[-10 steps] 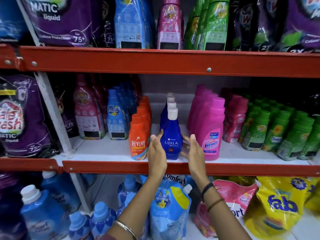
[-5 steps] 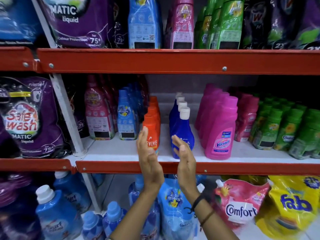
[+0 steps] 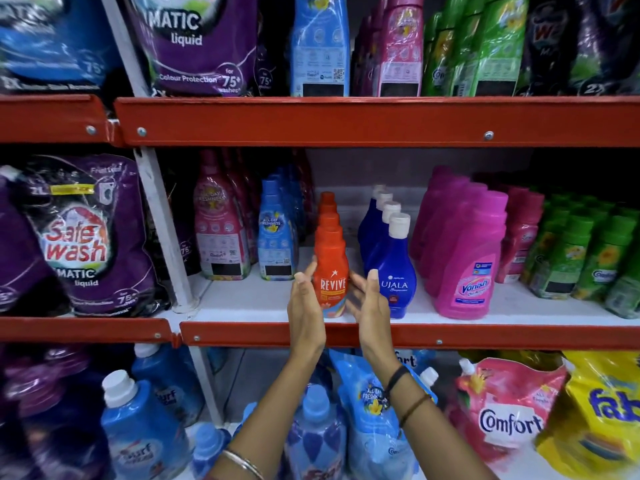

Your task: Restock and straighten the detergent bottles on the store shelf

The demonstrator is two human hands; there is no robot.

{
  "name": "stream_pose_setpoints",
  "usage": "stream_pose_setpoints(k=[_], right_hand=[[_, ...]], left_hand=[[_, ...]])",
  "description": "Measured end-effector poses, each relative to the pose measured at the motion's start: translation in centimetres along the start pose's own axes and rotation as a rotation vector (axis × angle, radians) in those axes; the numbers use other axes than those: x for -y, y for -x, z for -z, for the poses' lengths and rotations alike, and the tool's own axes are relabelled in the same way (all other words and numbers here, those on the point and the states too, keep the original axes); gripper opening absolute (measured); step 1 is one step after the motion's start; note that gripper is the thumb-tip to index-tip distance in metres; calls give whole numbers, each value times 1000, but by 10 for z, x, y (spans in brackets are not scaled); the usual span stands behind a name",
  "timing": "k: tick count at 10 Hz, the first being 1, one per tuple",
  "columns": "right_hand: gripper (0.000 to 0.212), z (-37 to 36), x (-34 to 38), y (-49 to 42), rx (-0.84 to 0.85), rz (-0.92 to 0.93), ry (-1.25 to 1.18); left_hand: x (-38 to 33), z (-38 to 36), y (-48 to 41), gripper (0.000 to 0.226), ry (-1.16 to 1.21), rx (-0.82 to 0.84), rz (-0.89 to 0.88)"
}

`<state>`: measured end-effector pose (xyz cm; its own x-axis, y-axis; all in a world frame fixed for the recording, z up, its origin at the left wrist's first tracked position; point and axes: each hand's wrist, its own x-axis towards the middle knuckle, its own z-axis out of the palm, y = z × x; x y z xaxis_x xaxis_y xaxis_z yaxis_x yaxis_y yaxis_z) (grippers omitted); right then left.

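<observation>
An orange Revive bottle (image 3: 331,265) stands at the front of a row of like bottles on the middle shelf (image 3: 519,336). My left hand (image 3: 304,310) lies flat against its left side, fingers straight and touching it. My right hand (image 3: 370,308) flanks its right side, fingers apart, between it and the blue Ujala bottle (image 3: 396,268). Neither hand wraps around a bottle. The Ujala bottle heads its own row, with a small gap to the orange row. Pink Vanish bottles (image 3: 472,268) stand further right.
Blue and pink softener bottles (image 3: 275,233) crowd the left of the orange row, green bottles (image 3: 585,258) the far right. Purple Safe Wash pouches (image 3: 79,237) hang past a white upright. The red upper shelf edge (image 3: 346,121) is overhead. Comfort and Fab pouches (image 3: 509,410) fill the shelf below.
Both hands have shifted left from around the blue Ujala bottle and now flank the orange Revive bottle. The view has moved closer and slightly left.
</observation>
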<state>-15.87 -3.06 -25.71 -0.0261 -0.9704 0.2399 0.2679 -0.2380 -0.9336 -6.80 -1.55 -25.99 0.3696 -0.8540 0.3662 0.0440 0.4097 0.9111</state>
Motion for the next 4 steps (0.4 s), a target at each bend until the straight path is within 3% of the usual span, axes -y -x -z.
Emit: stream_pose_setpoints(k=[2, 3, 4], right_hand=[[75, -2, -1, 0, -18, 4, 7], [68, -3, 1, 3, -25, 11, 42], [47, 2, 2, 16, -98, 44, 2]], left_hand=[[1, 1, 0, 57, -11, 8, 13], [-1, -1, 2, 57, -47, 2, -11], [-10, -6, 11, 55, -90, -47, -88]])
